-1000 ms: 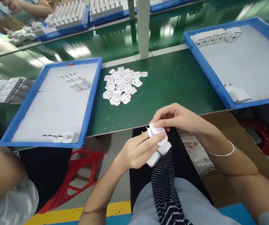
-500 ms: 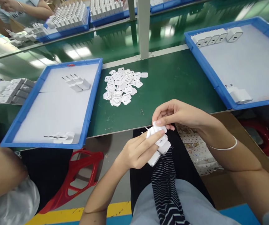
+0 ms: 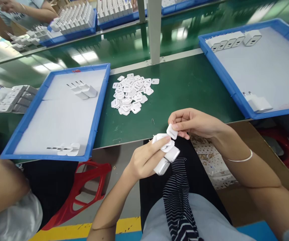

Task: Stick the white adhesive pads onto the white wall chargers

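Left hand (image 3: 144, 160) clenched on white chargers (image 3: 166, 157) over our lap; right hand (image 3: 192, 122) pinches one small white label (image 3: 172, 131) just beside them, not yet applied. We count two chargers in far left tray (image 3: 59, 157), pile of labels (image 3: 131, 93) unused on surface (image 3: 184, 90).

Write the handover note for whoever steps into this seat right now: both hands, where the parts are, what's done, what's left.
Left hand: grips a small bunch of white chargers over the lap, by the bench edge.
Right hand: pinches one small white film piece in its fingers, just above the bunch.
Parts: a pile of white film pieces lies on the green bench. The left blue tray holds a few chargers near its far and near edges. The right blue tray holds a row at its far corner and one near its front edge.
Done: only the few chargers in the trays.
Left: the bunch in hand; both trays have plenty of bare room.
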`<act>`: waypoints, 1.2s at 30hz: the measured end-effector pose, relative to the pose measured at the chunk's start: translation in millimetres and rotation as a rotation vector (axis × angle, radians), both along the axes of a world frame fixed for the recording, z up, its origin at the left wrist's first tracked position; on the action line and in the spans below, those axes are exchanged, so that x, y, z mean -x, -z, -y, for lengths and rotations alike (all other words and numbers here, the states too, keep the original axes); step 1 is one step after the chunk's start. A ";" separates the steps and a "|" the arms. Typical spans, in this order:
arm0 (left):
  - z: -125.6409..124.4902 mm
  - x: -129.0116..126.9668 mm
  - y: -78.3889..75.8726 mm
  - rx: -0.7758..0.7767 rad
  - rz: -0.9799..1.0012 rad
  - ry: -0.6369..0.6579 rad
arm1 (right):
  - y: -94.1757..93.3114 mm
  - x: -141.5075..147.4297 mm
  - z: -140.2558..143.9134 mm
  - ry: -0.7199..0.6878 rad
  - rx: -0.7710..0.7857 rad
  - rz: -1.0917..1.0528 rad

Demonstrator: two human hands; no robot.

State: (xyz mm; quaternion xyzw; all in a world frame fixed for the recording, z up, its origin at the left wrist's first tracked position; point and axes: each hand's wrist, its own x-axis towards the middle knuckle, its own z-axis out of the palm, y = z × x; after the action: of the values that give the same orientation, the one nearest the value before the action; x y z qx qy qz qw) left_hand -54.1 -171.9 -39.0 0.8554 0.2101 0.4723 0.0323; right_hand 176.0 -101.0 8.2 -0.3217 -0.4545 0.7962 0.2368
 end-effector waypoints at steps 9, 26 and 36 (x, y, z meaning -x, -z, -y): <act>-9.9 -6.5 -6.1 0.490 0.232 -0.152 | 1.5 -2.5 23.2 0.261 -0.230 0.202; -15.0 -25.1 -5.0 0.336 0.229 -0.253 | 5.8 39.7 74.9 0.463 -0.042 -0.039; -16.1 -25.2 -4.8 0.239 0.193 -0.278 | 4.4 38.0 75.4 0.464 -0.052 -0.005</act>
State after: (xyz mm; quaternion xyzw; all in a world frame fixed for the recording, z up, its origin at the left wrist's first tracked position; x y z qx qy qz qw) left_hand -28.8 -155.7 -34.2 0.7591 0.3765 0.5237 0.0882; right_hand 138.0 -176.4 3.9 -0.4093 -0.3881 0.7094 0.4226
